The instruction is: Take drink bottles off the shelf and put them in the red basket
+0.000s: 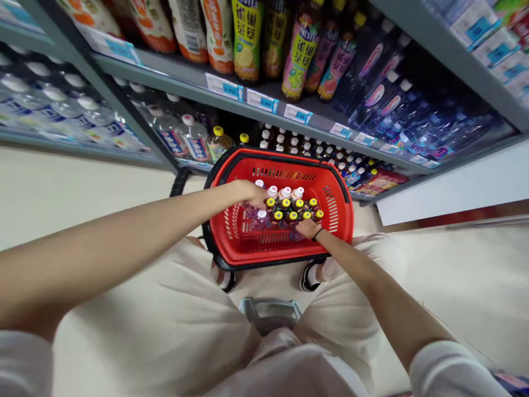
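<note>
A red shopping basket (248,255) with black rims stands on the floor between my feet and the shelves. Inside it, bottles with yellow caps (292,215) stand upright in rows, with several white-capped bottles (285,193) behind them. My left hand (253,193) reaches in at the left, fingers curled at a clear bottle whose body is partly hidden beneath it. Just in front of that hand is a clear bottle with a white cap (261,215). At the front right of the rows, my right hand (308,227) is closed over a clear purplish bottle (295,235), its cap hidden.
Shelves of drinks rise behind the basket, their grey edge (173,82) carrying price tags. Tea bottles (300,52) and water bottles (384,96) fill the upper shelf. A black basket handle (179,182) sticks out leftward. Below me is a grey stool (270,314); a white panel (454,182) stands right.
</note>
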`<state>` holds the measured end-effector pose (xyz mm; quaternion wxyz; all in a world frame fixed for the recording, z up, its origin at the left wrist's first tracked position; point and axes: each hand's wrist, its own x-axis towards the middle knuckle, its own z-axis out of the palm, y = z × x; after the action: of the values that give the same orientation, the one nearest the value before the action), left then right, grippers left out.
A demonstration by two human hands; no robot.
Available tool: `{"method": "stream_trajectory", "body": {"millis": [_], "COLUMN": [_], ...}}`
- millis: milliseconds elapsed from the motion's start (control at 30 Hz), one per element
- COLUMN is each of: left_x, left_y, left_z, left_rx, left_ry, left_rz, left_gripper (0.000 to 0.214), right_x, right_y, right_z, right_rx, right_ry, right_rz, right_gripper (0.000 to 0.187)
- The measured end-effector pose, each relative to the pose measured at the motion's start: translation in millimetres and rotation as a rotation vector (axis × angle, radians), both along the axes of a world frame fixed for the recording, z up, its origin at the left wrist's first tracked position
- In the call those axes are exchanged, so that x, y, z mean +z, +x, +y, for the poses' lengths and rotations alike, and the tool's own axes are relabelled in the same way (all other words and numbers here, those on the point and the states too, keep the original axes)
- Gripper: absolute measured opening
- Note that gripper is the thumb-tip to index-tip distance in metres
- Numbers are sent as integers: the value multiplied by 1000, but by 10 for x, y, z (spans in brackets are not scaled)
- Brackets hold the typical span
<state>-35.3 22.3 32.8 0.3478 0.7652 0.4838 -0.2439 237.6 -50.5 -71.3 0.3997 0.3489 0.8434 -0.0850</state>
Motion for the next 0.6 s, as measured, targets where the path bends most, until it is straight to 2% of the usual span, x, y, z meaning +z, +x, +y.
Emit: {"method": "stream_trajectory", "body": {"millis": [167, 367, 500, 600], "left_x": [-69, -55, -67, -69], "left_y": [-4, 26, 40, 13], "left_z": [15, 32, 0, -9], "left_rx": [-63, -108, -106, -103], "left_ry": [27, 55, 57, 42], "left_rz": [12, 76, 63, 13], "left_gripper": [28, 38, 41, 43], "right_x": [114, 338, 672, 1116], "right_y": [-106, -191, -294, -210], "right_z": [-66, -75, 130, 481], "right_rx": [-110, -259, -389, -507], "right_ry": [15, -26, -106, -105], "right_rz": [11, 40, 42, 80], "right_gripper": [28, 31, 28, 31]}}
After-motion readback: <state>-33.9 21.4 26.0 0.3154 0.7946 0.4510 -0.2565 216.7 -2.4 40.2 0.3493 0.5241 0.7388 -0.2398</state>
